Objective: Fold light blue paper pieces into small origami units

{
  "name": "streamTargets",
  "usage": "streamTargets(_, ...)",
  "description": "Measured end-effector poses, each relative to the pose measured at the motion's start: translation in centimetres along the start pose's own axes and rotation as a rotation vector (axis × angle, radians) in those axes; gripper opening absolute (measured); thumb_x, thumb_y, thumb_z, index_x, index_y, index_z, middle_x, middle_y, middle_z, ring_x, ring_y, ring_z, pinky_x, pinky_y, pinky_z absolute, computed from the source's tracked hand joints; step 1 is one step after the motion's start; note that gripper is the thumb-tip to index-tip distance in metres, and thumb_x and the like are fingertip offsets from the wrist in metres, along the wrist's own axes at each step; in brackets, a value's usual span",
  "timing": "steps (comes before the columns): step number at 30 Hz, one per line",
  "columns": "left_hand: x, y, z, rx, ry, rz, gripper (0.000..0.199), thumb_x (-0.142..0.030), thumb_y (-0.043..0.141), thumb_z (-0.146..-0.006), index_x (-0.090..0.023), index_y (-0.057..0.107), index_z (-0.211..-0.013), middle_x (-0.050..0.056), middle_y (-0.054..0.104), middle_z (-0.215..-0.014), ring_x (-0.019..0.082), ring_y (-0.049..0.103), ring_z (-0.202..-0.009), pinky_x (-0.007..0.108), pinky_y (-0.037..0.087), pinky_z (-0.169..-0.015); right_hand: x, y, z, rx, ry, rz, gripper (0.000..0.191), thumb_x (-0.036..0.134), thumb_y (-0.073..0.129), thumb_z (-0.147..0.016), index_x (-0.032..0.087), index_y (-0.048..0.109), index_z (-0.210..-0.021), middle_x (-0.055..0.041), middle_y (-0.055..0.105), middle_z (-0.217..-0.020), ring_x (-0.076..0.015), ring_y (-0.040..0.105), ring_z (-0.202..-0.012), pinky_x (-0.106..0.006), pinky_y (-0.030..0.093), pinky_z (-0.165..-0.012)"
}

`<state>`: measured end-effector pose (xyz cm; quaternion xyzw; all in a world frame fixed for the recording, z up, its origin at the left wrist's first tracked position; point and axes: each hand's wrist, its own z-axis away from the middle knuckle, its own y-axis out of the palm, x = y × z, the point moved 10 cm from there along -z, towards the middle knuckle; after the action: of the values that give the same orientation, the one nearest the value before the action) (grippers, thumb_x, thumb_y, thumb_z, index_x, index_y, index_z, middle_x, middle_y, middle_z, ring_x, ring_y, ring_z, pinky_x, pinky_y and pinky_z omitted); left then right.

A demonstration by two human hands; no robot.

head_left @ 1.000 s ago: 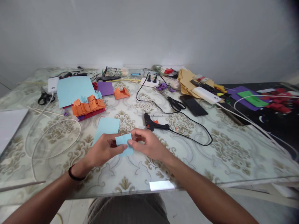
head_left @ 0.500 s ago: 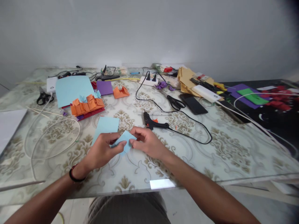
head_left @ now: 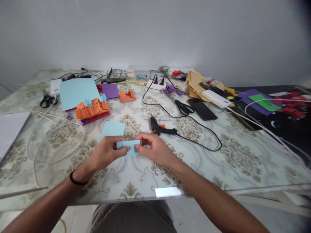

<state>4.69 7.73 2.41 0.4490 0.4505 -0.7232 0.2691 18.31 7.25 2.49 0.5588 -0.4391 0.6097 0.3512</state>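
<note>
A small piece of light blue paper (head_left: 131, 149), with a fold along its top, is pinched between my two hands above the table. My left hand (head_left: 105, 151) grips its left side, thumb on the near face. On the right side, my right hand (head_left: 152, 147) pinches it the same way; the fingers behind are partly hidden. Beyond my left hand lies a flat sheet of light blue paper (head_left: 113, 129). A black glue gun (head_left: 163, 128) rests on the table past my right hand, its cord running right.
Folded orange paper pieces (head_left: 92, 109) sit at back left beside a large light blue sheet (head_left: 79, 92). One orange piece (head_left: 127, 96) lies apart. Scissors (head_left: 184, 107), a phone (head_left: 202, 109), a power strip (head_left: 156, 84) and a white power bank (head_left: 216, 98) are farther back.
The blue paper has gone from a diamond-like outline to a straight-topped rectangle between my fingers. Both hands stay in nearly the same place; the view has shifted slightly.
</note>
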Motion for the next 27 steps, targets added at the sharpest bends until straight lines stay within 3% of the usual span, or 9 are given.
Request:
streamTargets(3, 0.7, -0.2, -0.3, 0.001, -0.025, 0.151, 0.027, -0.040, 0.074, -0.081, -0.014, 0.069, -0.075, -0.004, 0.048, -0.060, 0.009, 0.037, -0.055, 0.022, 0.025, -0.050, -0.2, 0.1, 0.0, 0.013, 0.015, 0.008, 0.010, 0.026, 0.068, -0.080, 0.019, 0.062, -0.082, 0.0024, 0.056, -0.072, -0.0137, 0.051, -0.068, -0.026, 0.044, -0.067)
streamTargets(7, 1.4, 0.3, -0.5, 0.013, -0.046, 0.366, 0.025, -0.039, 0.077, -0.080, -0.014, 0.072, -0.079, 0.000, 0.063, -0.070, 0.012, 0.050, -0.062, 0.023, 0.037, -0.057, 0.2, 0.3, 0.0, 0.036, -0.011, 0.002, 0.011, 0.025, 0.067, -0.081, 0.019, 0.059, -0.079, 0.0026, 0.056, -0.075, -0.0132, 0.052, -0.070, -0.025, 0.043, -0.068)
streamTargets(12, 1.5, 0.4, -0.4, -0.036, -0.044, 0.331, 0.034, -0.043, 0.078, -0.082, -0.014, 0.064, -0.069, -0.004, 0.052, -0.059, 0.008, 0.040, -0.053, 0.022, 0.030, -0.050, 0.4, 1.1, 0.2, 0.100, -0.029, 0.041, 0.015, 0.025, 0.067, -0.084, 0.019, 0.056, -0.077, 0.0034, 0.055, -0.072, -0.0131, 0.051, -0.069, -0.025, 0.042, -0.067)
streamTargets(18, 0.5, 1.0, -0.5, 0.051, 0.007, 0.486, 0.022, -0.036, 0.076, -0.084, -0.014, 0.073, -0.086, 0.002, 0.068, -0.076, 0.015, 0.061, -0.074, 0.026, 0.052, -0.072, 0.1, 0.6, 0.2, 0.023, -0.026, -0.045, 0.015, 0.026, 0.066, -0.085, 0.020, 0.054, -0.078, 0.0026, 0.053, -0.075, -0.0138, 0.051, -0.072, -0.026, 0.044, -0.070)
streamTargets(20, 0.7, 0.7, -0.5, 0.020, 0.003, 0.453, 0.023, -0.036, 0.076, -0.084, -0.014, 0.071, -0.081, 0.001, 0.065, -0.071, 0.014, 0.058, -0.069, 0.024, 0.050, -0.067, 0.2, 0.7, 0.2, 0.037, -0.039, -0.038, 0.017, 0.026, 0.067, -0.086, 0.020, 0.053, -0.077, 0.0028, 0.052, -0.074, -0.0137, 0.050, -0.071, -0.026, 0.044, -0.069)
streamTargets(23, 0.6, 0.4, -0.4, -0.010, 0.013, 0.301, 0.031, -0.039, 0.074, -0.086, -0.014, 0.065, -0.072, -0.003, 0.051, -0.060, 0.009, 0.040, -0.055, 0.021, 0.033, -0.051, 0.4, 0.9, 0.3, 0.063, -0.054, -0.022, 0.016, 0.026, 0.066, -0.087, 0.020, 0.054, -0.079, 0.0024, 0.052, -0.076, -0.0140, 0.051, -0.072, -0.026, 0.044, -0.069)
streamTargets(27, -0.6, 0.8, 0.0, 0.019, 0.080, 0.145, 0.031, -0.038, 0.069, -0.089, -0.015, 0.061, -0.070, -0.004, 0.043, -0.062, 0.008, 0.034, -0.056, 0.022, 0.027, -0.050, 0.4, 0.7, 0.3, 0.046, -0.050, -0.029, 0.016, 0.028, 0.065, -0.089, 0.019, 0.056, -0.079, 0.0024, 0.053, -0.074, -0.0136, 0.051, -0.070, -0.026, 0.044, -0.068)
